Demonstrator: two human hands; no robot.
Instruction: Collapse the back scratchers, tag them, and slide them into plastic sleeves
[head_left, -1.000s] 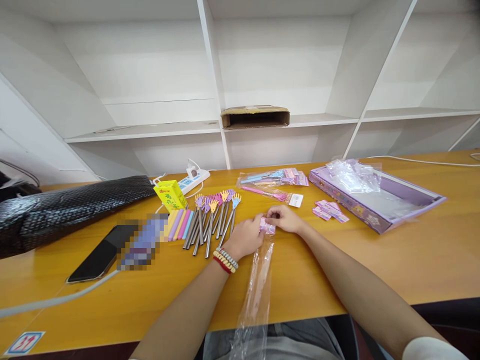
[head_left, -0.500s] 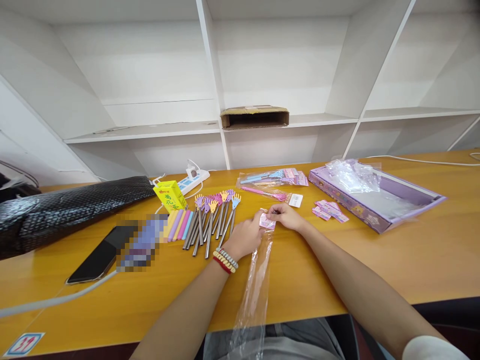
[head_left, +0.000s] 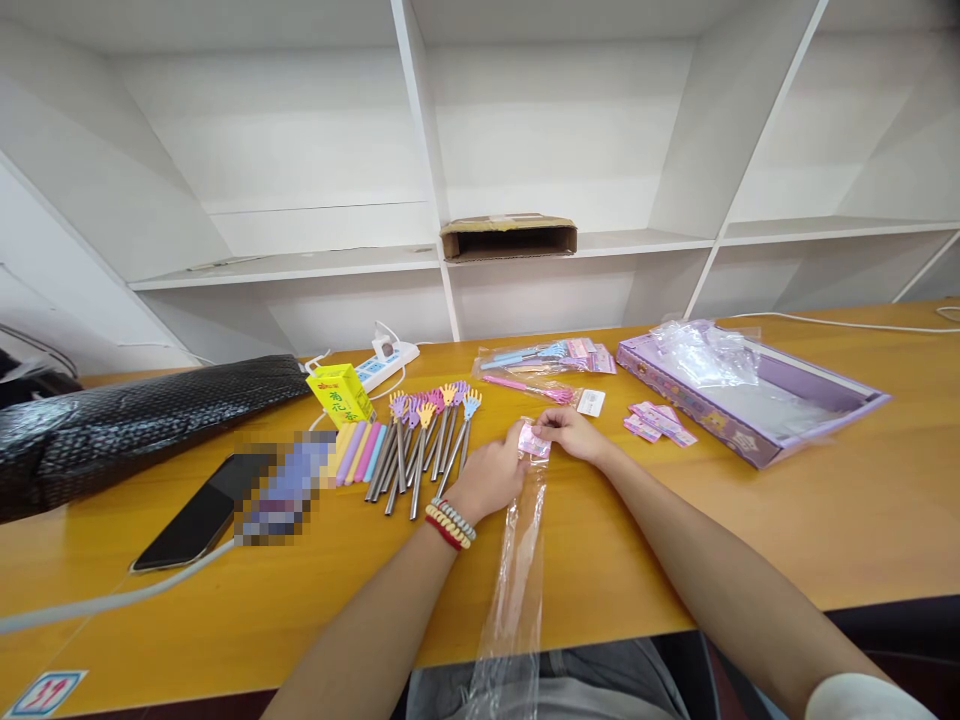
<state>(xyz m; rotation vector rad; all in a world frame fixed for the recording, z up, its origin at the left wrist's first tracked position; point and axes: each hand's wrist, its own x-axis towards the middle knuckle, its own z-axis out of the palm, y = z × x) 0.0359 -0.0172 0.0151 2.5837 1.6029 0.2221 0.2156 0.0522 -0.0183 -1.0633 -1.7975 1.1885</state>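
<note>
Pinching a pink card (head_left: 535, 441) at a clear plastic sleeve's (head_left: 517, 560) far end, left hand (head_left: 491, 480) and right hand (head_left: 576, 436) meet mid-desk (head_left: 600, 560); bagged backscratchers (head_left: 544, 353) lie at 12 o'clock, loose hand-headed ones (head_left: 427, 412) at 9 look unbagged, spare cards (head_left: 660, 424) at 3.

"菊花茶" on the yellow box (head_left: 341, 395)

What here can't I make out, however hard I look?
In the head view:
Pink card: print too small, partly covered by the left hand and right hand.
Clear bag: near end cut off by the bottom edge.
Bluish thing beside the phone: blurred by pixelation.
Black package: one end cut off by the left edge.
</note>
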